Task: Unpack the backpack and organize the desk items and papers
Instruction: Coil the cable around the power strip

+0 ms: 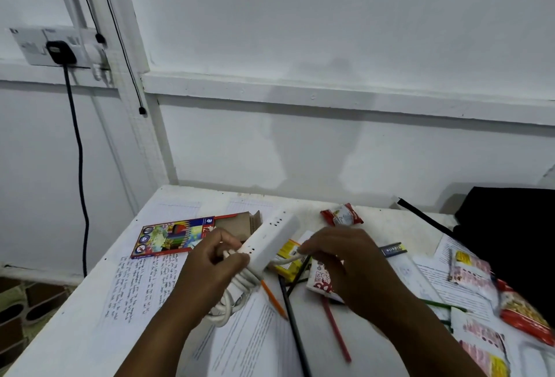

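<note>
Over paper-strewn desk [90, 331], left hand [216, 259] grips boxy white power strip [267, 238]; right hand [339, 256] pinches its cord [288, 260].

A white table [90, 310] fills the lower frame. Handwritten and printed papers [141, 283] cover it. A coloured-pencil box [174, 237] lies at centre left. Loose pencils [336, 328] lie at lower centre. Snack packets [471, 268] lie at right, and a black backpack [510, 226] sits at the far right.
</note>
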The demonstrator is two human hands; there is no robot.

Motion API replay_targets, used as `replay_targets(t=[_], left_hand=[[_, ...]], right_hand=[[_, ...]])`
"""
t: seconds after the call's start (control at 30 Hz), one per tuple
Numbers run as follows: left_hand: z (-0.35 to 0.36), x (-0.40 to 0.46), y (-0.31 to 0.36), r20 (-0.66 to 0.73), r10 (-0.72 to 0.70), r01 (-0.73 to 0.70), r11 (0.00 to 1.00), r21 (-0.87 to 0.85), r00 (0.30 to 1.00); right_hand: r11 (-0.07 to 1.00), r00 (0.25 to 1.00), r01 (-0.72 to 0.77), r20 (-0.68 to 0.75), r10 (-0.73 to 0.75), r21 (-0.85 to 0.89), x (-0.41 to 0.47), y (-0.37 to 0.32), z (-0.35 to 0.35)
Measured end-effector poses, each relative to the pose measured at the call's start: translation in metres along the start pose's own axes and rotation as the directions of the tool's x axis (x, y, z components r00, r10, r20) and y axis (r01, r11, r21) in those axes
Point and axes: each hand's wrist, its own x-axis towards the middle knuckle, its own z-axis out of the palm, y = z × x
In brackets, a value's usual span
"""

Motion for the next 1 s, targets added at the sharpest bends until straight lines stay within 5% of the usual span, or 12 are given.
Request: replay_targets(t=[0.07, 0.17, 0.27, 0.4, 1.0], left_hand=[[0.000, -0.001, 0.007, 0.162, 0.056, -0.056, 0.998, -0.006, 0.985], [-0.003, 0.000, 0.011, 0.264, 0.114, -0.094, 0.992, -0.087, 0.958], [-0.009, 0.005, 0.007, 0.279, 0.107, -0.070, 0.988, -0.141, 0.954], [-0.010, 0.011, 0.004, 0.300, 0.100, -0.052, 0.985, -0.162, 0.949], [0.010, 0.034, 0.005, 0.447, 0.100, 0.018, 0.967, -0.253, 0.889]], right_hand=[[0.997, 0.983, 0.071, -0.170, -0.068, 0.012, 0.007, 0.001, -0.004], [0.979, 0.960, 0.027, -0.278, 0.030, 0.201, 0.015, -0.001, -0.007], [0.881, 0.971, -0.118, -0.134, 0.199, 0.458, 0.016, 0.001, -0.003], [0.624, 0.935, -0.239, 0.003, 0.355, 0.744, 0.006, -0.001, 0.006], [0.557, 0.917, -0.262, 0.023, 0.399, 0.788, -0.011, 0.000, 0.017]])
